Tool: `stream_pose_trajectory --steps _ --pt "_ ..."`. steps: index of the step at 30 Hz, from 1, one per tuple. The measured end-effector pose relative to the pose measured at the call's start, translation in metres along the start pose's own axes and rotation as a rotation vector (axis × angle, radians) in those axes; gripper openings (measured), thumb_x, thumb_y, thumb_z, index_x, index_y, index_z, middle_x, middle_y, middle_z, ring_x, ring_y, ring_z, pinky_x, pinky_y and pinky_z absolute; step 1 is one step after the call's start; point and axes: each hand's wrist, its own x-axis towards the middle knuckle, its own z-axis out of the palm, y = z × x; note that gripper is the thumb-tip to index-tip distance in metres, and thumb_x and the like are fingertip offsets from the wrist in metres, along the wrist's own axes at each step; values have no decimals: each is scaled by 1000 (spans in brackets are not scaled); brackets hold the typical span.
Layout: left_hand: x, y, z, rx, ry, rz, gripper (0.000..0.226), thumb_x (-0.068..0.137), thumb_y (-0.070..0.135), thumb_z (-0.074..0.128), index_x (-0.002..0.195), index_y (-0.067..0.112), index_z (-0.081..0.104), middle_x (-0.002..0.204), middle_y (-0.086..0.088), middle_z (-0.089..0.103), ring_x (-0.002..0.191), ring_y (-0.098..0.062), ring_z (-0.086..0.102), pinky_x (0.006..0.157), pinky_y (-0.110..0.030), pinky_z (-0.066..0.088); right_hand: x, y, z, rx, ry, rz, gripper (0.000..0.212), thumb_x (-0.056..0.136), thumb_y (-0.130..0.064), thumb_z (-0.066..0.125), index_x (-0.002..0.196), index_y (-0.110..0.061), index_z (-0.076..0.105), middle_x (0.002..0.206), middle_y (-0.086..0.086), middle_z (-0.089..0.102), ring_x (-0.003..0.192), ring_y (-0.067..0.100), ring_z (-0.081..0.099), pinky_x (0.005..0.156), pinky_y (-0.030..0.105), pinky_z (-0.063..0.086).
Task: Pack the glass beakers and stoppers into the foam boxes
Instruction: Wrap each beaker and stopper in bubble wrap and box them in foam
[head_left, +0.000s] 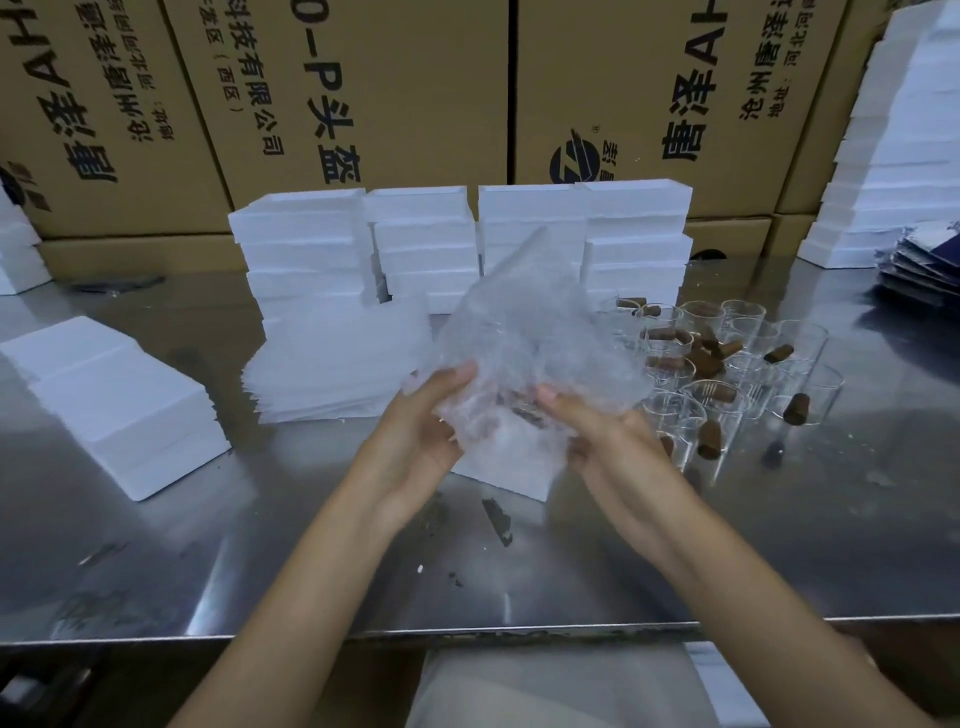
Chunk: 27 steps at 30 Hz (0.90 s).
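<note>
- Holding a crumpled sheet of clear bubble wrap above the steel table, both hands meet in the middle of the head view.
- The left hand grips the wrap's lower left edge — its thumb lies on top and the fingers curl underneath.
- The right hand pinches the lower right part of the wrap, thumb on the front, the other fingers folded behind.
- Something dark shows through the wrap between the two thumbs; I cannot tell what it is.
- Under the hands, partly hidden, a white foam box lies flat on the table.
- The glass beakers stand in a group to the right of the wrap, on the table, close together.
- Brown stoppers lie among them — some inside the beakers, some loose on the steel at the right edge of the group.
- Behind the wrap, stacks of foam boxes stand in a row against the cardboard cartons with printed black characters.
- A low stack of thin white foam sheets lies just left of the wrap.
- Further left, flat foam lids rest in a pile, slightly turned.
- At the far right a tall tower of foam boxes rises, with dark blue packets beside its base.
</note>
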Motion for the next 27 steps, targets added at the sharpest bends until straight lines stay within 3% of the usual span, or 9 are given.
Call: stream_pose_trajectory --steps 4,6,8,12,16,18,20,23,27 --pt "-19 -5 -23 394 -73 5 66 61 15 85 118 10 52 114 -10 72 103 -27 69 86 -30 55 6 -6 -4 -263 129 -54 13 91 -3 60 85 0 72 75 5 75 68 16 68 64 27 56" --pt "-26 -6 -32 602 -125 -24 67 65 13 87 121 17 50 113 -9 73 104 -27 70 88 -31 56 6 2 1 -461 160 -68 19 88 -5 61 70 -6 67 57 -1 67 53 9 61 53 22 47" --pt "-29 -9 -34 737 -136 -23 67 69 10 87 123 25 50 116 -5 72 109 -25 68 97 -37 53 8 13 7 -561 185 -62 18 85 -11 67 69 -2 66 59 5 67 53 11 63 52 22 45" --pt "-22 -18 -27 1030 23 156 69 62 23 88 121 31 54 116 17 63 110 -5 60 94 -28 51 23 23 17 -720 277 -169 35 81 -18 72 54 -20 51 43 -19 53 40 -4 50 42 14 34" --pt "-14 -18 -23 1013 139 127 51 66 44 82 112 35 63 118 9 57 103 -4 59 78 -13 46 33 24 21 -858 326 -344 25 81 -17 72 64 -21 54 52 -11 58 53 -8 57 44 9 37" --pt "-11 -18 -23 900 232 149 23 78 37 81 98 32 70 105 4 68 89 -6 64 71 -11 48 34 26 22 -956 283 -375 15 83 -17 70 93 -16 59 79 -3 64 69 4 61 60 22 49" --pt "-7 -20 -22 823 349 163 12 82 17 78 92 21 72 84 2 72 73 -9 64 62 -14 49 29 34 20 -1058 212 -472 32 81 -16 67 111 -17 54 97 -1 60 87 15 54 70 35 48" --pt "-2 -23 -20 809 445 136 17 79 0 71 92 11 69 75 3 69 68 -12 62 56 -15 47 17 45 17 -1242 64 -716 25 78 -21 63 101 -13 66 107 -1 60 102 17 49 87 37 41" --pt "-7 -27 -15 871 387 325 26 79 5 62 101 18 58 104 -4 62 86 -15 56 73 -25 45 11 50 9 -1354 -80 -683 26 86 -36 50 86 -18 70 131 0 57 126 22 45 101 42 34"
